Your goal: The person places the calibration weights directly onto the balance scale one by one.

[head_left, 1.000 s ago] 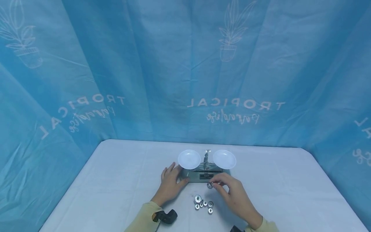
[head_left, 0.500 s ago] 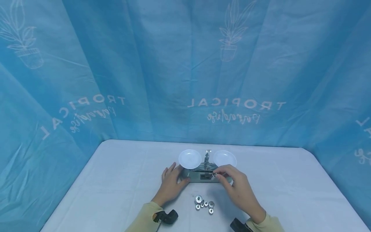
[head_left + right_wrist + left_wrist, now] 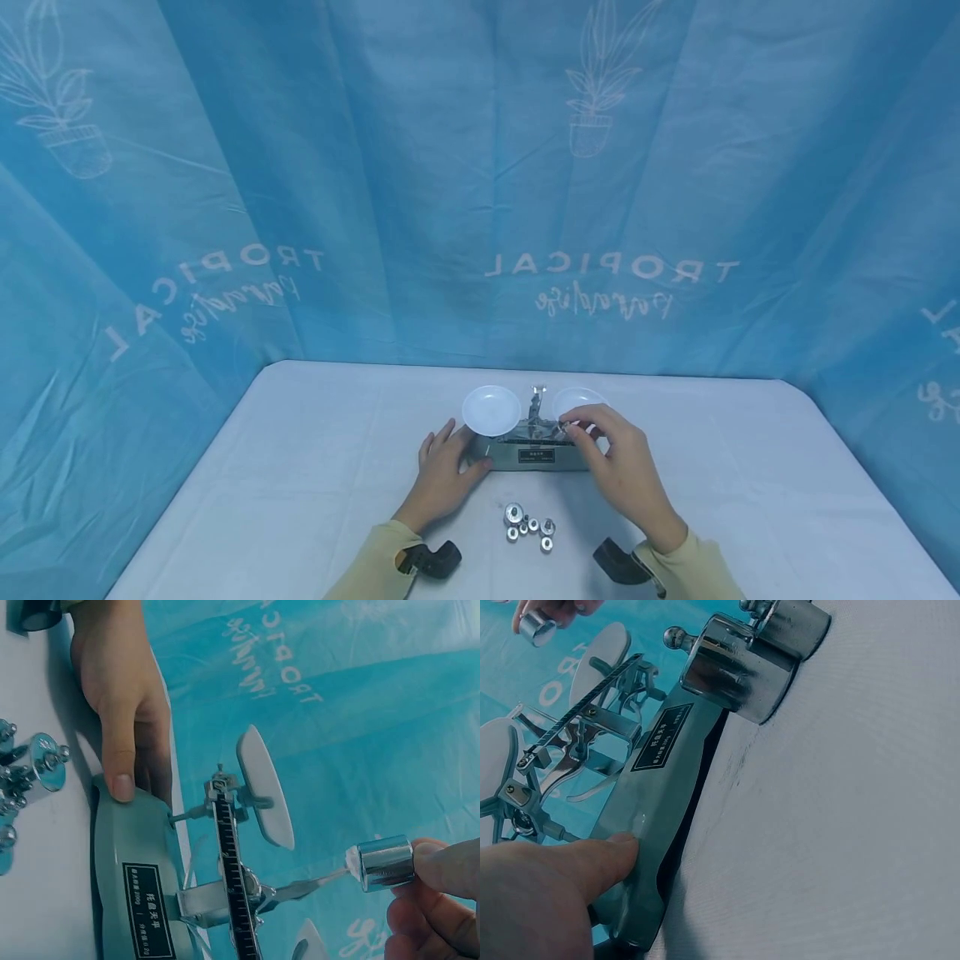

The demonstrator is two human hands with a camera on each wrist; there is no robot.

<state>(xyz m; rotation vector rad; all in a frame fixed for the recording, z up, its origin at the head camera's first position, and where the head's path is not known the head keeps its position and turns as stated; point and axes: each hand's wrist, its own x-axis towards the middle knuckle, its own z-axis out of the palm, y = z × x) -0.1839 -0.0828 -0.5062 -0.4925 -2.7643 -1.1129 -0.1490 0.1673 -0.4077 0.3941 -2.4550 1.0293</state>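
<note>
A green-based balance scale point(image 3: 504, 457) stands on the white table, its two white pans raised on either side of a metal post. My left hand point(image 3: 438, 483) holds the left end of the base, with the thumb point(image 3: 611, 859) on the front and the fingers behind. Between thumb and fingertips my right hand point(image 3: 628, 479) pinches a shiny cylindrical weight point(image 3: 386, 862), held up in the air by the right pan point(image 3: 577, 400). That hand partly covers this pan in the head view. The left pan point(image 3: 491, 411) bears nothing.
Several metal weights point(image 3: 513, 514) of different sizes stand clustered on the table point(image 3: 337, 467) in front of the scale. A black wrist camera point(image 3: 441, 560) sits on each wrist. Blue printed curtains point(image 3: 420, 208) hang behind and beside the table.
My right hand has carried the weight up and away from in front of the base to beside the right pan. The left hand stays at the base's left end.
</note>
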